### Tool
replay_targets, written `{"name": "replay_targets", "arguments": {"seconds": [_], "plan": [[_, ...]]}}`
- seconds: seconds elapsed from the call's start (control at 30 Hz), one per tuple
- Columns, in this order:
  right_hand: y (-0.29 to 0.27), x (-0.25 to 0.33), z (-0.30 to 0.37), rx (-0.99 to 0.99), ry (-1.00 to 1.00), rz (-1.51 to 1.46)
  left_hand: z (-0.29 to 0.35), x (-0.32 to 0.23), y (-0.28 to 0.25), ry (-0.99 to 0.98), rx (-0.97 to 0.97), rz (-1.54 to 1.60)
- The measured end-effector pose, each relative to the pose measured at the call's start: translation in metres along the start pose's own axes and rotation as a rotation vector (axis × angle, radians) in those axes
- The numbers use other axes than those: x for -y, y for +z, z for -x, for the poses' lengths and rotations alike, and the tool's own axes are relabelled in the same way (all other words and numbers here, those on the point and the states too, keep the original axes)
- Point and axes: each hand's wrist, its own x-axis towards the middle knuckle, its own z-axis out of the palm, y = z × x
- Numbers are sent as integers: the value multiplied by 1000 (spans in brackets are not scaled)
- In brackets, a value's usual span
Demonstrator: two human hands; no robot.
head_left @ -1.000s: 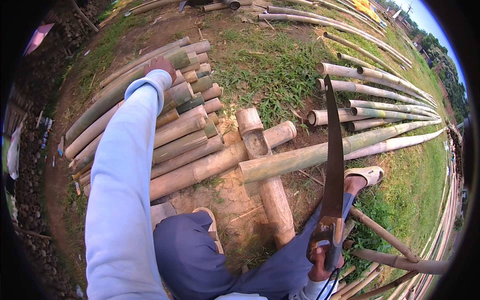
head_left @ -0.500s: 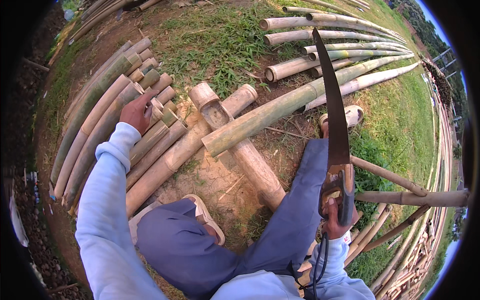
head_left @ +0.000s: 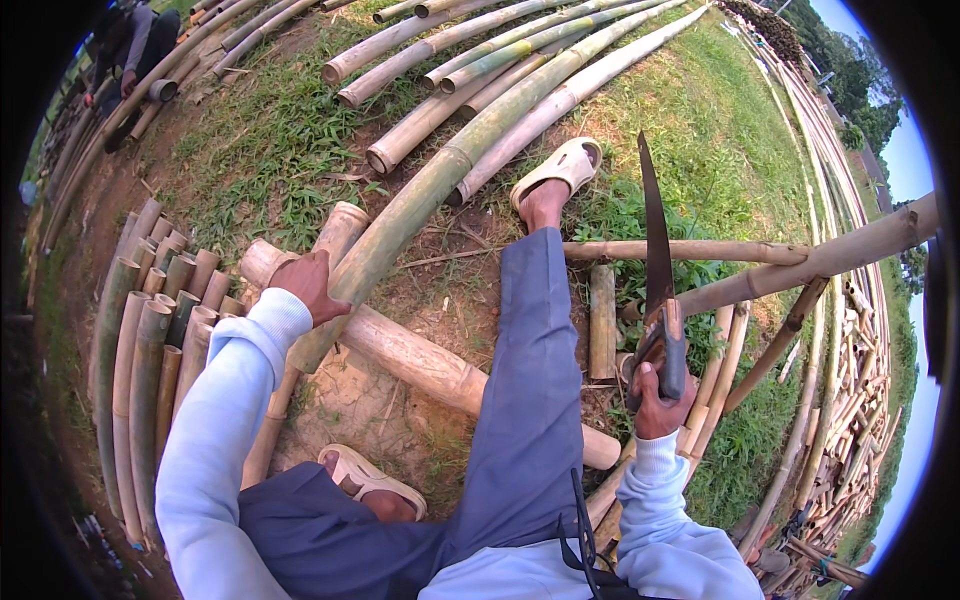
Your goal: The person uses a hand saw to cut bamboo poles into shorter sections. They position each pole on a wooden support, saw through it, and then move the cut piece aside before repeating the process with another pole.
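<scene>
Resting at left of frame in the head view, your left hand [head_left: 306, 284] touches the green pole [head_left: 402, 225], thumb and forefinger apart, grip unclear; it slants to the upper right. Farther off, lower right, your right hand [head_left: 660, 408] clamps the saw [head_left: 657, 235].

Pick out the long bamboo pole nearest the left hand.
The greenish pole whose cut end reaches the left hand, crossing the pale log; the poles beside it all end farther up the grass.
</scene>
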Motion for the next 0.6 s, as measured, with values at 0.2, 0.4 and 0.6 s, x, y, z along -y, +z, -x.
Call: {"name": "replay_targets", "arguments": {"seconds": [0.2, 0.4, 0.6], "plan": [[-11, -10, 10, -69, 10, 11, -50, -34, 46, -220, -63, 114], [-37, -9, 9, -75, 59, -94, -59, -38, 58, -271, -100, 239], [-36, 10, 1, -115, 15, -95, -19, -34, 33, -173, -119, 345]]}}
